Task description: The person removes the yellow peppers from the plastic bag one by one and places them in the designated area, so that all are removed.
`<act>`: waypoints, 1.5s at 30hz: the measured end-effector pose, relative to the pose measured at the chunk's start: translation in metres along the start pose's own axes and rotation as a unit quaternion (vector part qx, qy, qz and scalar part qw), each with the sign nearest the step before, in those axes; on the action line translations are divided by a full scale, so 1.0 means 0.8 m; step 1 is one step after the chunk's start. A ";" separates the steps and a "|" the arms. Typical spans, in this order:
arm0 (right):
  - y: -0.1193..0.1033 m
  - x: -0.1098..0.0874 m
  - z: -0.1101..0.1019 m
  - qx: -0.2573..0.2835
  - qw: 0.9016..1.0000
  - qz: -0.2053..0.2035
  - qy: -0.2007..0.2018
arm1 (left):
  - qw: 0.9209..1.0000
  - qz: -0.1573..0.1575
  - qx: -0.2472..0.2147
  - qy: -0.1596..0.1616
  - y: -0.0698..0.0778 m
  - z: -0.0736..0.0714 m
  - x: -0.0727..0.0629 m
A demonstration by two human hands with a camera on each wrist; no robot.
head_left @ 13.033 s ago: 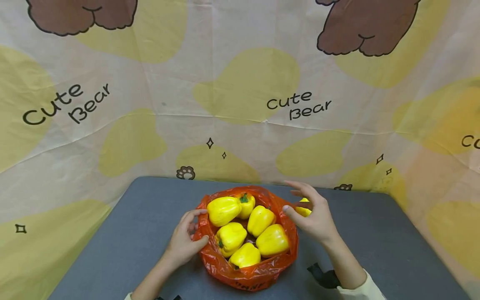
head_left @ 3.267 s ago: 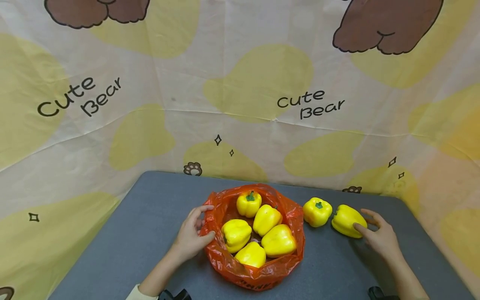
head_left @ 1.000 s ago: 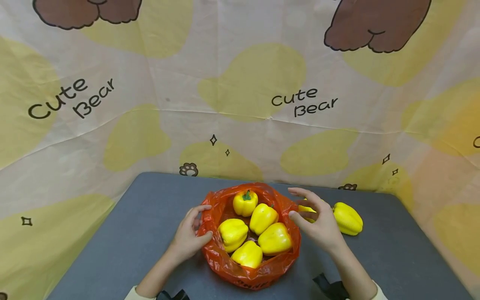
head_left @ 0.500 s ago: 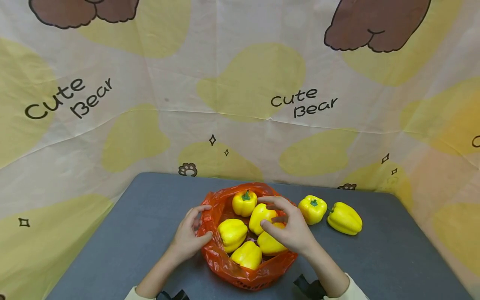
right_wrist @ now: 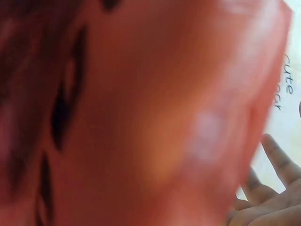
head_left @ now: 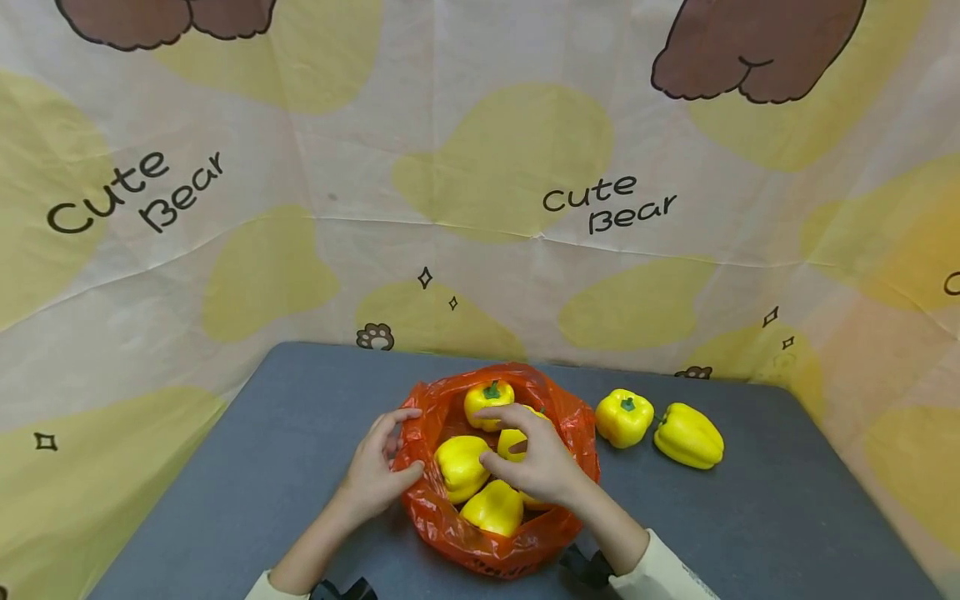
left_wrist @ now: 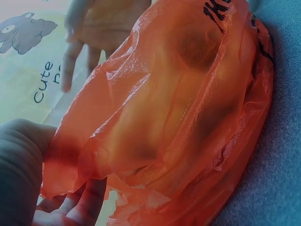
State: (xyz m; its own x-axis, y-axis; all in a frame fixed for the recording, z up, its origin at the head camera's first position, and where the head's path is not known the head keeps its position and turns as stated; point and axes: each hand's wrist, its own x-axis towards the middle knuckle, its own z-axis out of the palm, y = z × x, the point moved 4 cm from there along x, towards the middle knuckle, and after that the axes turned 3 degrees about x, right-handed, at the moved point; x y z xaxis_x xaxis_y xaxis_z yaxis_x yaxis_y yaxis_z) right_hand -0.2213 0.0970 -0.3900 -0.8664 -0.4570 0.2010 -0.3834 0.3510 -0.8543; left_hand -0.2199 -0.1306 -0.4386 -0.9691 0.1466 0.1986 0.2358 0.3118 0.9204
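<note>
On the table an orange-red plastic bag (head_left: 501,563) stands with its mouth spread wide, several yellow bell peppers (head_left: 461,468) inside. My left hand (head_left: 375,468) pinches the bag's left rim between thumb and fingers, as the left wrist view also shows. Over the bag's mouth hovers my right hand (head_left: 542,458), fingers spread and holding nothing, partly hiding the peppers at the bag's right side. Outside the bag, on the right, one yellow bell pepper (head_left: 625,418) sits upright beside another bell pepper (head_left: 688,436) lying on its side. Blurred bag plastic fills most of the right wrist view.
The grey table (head_left: 757,508) extends on both sides of the bag. A printed bear-pattern cloth (head_left: 480,167) hangs behind the table's far edge. Black straps (head_left: 343,590) sit at the wrists.
Two bell peppers now lie outside the bag; earlier one was in it. My right hand has moved left from the outside peppers to over the bag's mouth. My left hand stays at the rim.
</note>
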 end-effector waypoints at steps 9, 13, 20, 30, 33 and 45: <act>0.008 0.011 0.021 -0.068 0.997 -0.017 -0.023 | 1.000 0.004 0.024 0.003 0.000 -0.002 0.001; 0.012 0.015 0.028 -0.088 0.995 -0.014 -0.039 | 0.999 0.005 0.038 0.010 0.001 -0.002 0.001; 0.020 0.019 0.040 -0.134 0.989 -0.004 -0.054 | 0.999 0.019 0.029 0.003 0.000 -0.001 0.000; 0.024 0.023 0.051 -0.174 0.982 0.014 -0.066 | 1.000 0.011 0.010 -0.008 -0.003 -0.001 0.001; 0.026 0.023 0.053 -0.178 0.981 0.020 -0.069 | 1.000 0.006 0.004 -0.012 -0.004 0.000 0.001; 0.032 0.024 0.057 -0.160 0.984 0.029 -0.072 | 1.000 0.003 0.005 -0.010 -0.003 0.000 0.002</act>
State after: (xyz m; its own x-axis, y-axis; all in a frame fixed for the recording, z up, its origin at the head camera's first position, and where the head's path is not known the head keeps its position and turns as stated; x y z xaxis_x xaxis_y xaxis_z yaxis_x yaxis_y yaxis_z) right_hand -0.2330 0.0602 -0.4297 -0.8440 -0.5322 0.0667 -0.4362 0.6086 -0.6628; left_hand -0.2217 -0.1313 -0.4407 -0.9661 0.1664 0.1976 0.2424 0.3194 0.9161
